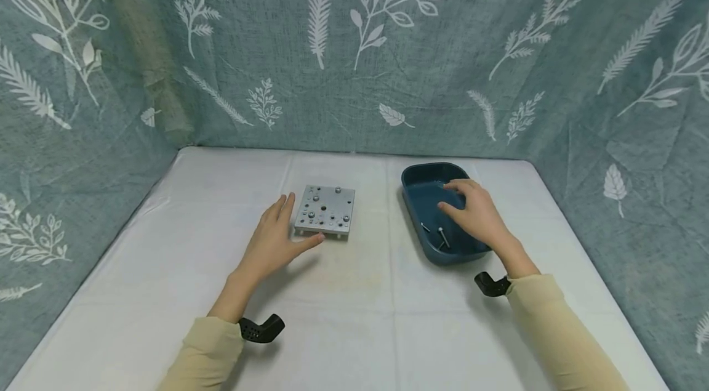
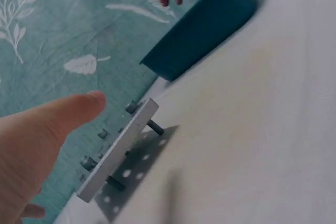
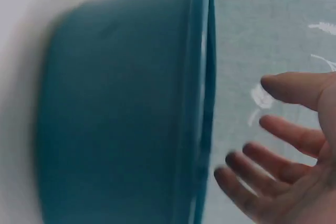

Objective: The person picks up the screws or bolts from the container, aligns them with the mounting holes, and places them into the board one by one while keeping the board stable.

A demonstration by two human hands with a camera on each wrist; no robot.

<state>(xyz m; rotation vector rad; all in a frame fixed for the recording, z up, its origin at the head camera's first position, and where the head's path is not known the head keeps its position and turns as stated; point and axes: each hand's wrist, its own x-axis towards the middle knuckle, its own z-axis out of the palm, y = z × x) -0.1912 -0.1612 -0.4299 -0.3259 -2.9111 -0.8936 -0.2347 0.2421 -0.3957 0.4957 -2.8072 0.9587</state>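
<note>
Over the tub (image 1: 428,201), the right hand (image 1: 477,213) is held loosely spread, empty; screws (image 1: 444,237) are seen down to its left. Right of the spread, empty left hand (image 1: 272,242), a metal plate (image 1: 335,206) is seen.

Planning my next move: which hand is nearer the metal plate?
Left. The left hand is close beside the metal plate; the right hand is over the blue tray, farther away.

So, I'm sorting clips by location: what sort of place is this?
Probably a curtained-off tabletop workspace: green leaf-print fabric hangs around a white-covered table, which holds a metal plate and a blue tray with screws.
</note>
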